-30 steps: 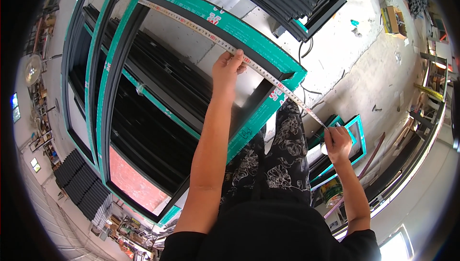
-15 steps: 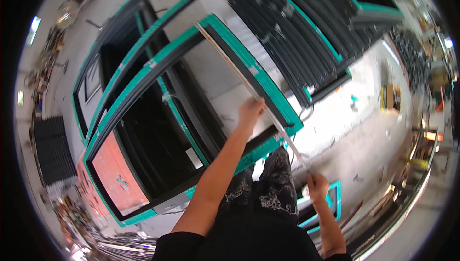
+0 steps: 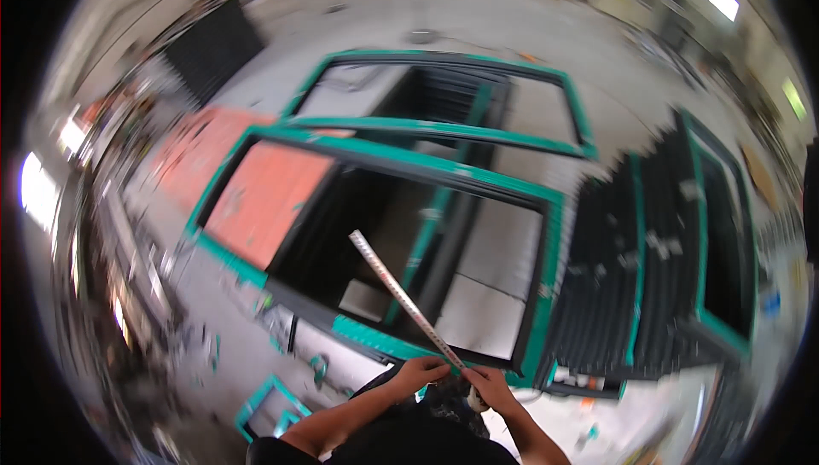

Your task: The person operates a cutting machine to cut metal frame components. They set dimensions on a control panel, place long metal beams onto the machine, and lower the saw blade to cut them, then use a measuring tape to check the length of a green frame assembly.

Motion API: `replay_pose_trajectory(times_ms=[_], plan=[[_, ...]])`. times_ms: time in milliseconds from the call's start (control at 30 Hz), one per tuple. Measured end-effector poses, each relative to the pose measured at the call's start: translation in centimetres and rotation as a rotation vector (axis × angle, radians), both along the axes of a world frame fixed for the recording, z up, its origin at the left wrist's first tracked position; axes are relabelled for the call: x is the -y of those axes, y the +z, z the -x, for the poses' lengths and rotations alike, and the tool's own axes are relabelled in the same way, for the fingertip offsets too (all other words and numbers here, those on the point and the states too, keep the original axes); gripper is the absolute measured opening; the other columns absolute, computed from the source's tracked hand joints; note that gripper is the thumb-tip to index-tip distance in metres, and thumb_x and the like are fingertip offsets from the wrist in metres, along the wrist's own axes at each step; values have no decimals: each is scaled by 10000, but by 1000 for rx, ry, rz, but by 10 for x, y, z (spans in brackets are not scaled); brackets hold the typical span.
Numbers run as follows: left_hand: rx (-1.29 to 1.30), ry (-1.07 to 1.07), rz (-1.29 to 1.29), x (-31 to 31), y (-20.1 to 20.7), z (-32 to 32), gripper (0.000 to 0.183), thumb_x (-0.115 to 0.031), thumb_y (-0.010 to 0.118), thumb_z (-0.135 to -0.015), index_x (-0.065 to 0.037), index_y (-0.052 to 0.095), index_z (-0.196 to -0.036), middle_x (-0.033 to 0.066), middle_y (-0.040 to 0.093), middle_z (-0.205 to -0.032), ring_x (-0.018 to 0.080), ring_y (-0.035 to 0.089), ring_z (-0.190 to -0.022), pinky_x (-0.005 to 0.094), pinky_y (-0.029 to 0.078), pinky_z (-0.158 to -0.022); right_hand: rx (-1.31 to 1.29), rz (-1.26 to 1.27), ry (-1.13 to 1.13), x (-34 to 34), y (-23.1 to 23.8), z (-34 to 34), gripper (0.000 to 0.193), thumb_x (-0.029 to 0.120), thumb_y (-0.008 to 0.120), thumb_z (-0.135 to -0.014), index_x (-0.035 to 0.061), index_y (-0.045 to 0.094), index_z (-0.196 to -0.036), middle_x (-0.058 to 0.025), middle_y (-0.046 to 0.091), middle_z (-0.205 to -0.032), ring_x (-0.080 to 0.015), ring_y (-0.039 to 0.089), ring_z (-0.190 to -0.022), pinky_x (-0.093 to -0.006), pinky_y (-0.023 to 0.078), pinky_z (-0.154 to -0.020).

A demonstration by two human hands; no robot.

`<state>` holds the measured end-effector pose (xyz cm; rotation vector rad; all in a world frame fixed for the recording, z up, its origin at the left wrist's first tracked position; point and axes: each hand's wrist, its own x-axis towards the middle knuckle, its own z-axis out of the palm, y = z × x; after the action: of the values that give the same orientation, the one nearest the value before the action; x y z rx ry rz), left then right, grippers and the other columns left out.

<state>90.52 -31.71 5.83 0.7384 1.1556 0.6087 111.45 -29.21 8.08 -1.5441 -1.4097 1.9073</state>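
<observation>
Tape measure point(image 3: 399, 294) shifts from the side of the green-edged frame point(image 3: 547, 277) to slant over its opening — right hand point(image 3: 488, 386) pinching the lower end, left hand point(image 3: 424, 371) just beside, its grip impossible to tell

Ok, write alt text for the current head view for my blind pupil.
A person's right hand holds a tape measure, which slants up and left over a large black-and-green frame; the left hand is close by. A similar frame lies beyond, with a dark stack at right.
</observation>
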Motion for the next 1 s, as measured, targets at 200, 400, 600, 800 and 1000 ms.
replay_pose_trajectory(times_ms=[200, 400, 600, 800, 1000], plan=[[-285, 416, -171, 29, 30, 40, 307, -280, 580, -896, 11, 622, -984, 72, 648, -808, 131, 607, -741, 284, 490, -694, -107, 369, 158, -26, -4, 42, 291, 247, 567, -888, -18, 648, -796, -58, 616, -712, -126, 563, -631, -245, 436, -592], [-622, 891, 61, 162, -47, 108, 322, -305, 585, -853, -15, 643, -981, 114, 672, -808, 186, 655, -765, 317, 502, -711, -94, 676, 355, -17, -3, 152, 317, 336, 565, -879, 21, 558, -841, -81, 513, -662, -199, 535, -584, -299, 430, -511], [-307, 1703, 460, 328, -153, 134, 255, -224, 605, -791, 16, 659, -857, 86, 644, -670, 179, 626, -593, 303, 502, -586, -74, 1095, 283, 2, -46, 282, 268, 360, 557, -873, 101, 560, -806, -88, 542, -648, -217, 507, -576, -318, 416, -499], [-330, 1774, 949, 483, -243, 143, 182, -136, 560, -790, 4, 648, -713, 117, 619, -625, 204, 590, -502, 347, 467, -461, -109, 1115, 345, 67, -47, 419, 288, 344, 558, -859, 66, 586, -788, -78, 573, -666, -218, 530, -613, -316, 439, -544], [-271, 1937, 1124, 511, -258, 211, 150, -69, 521, -773, -8, 652, -733, 104, 598, -580, 208, 573, -453, 343, 456, -426, -19, 1039, 452, 111, -35, 498, 312, 379, 513, -906, 76, 568, -860, -112, 557, -697, -249, 524, -635, -341, 427, -553]])
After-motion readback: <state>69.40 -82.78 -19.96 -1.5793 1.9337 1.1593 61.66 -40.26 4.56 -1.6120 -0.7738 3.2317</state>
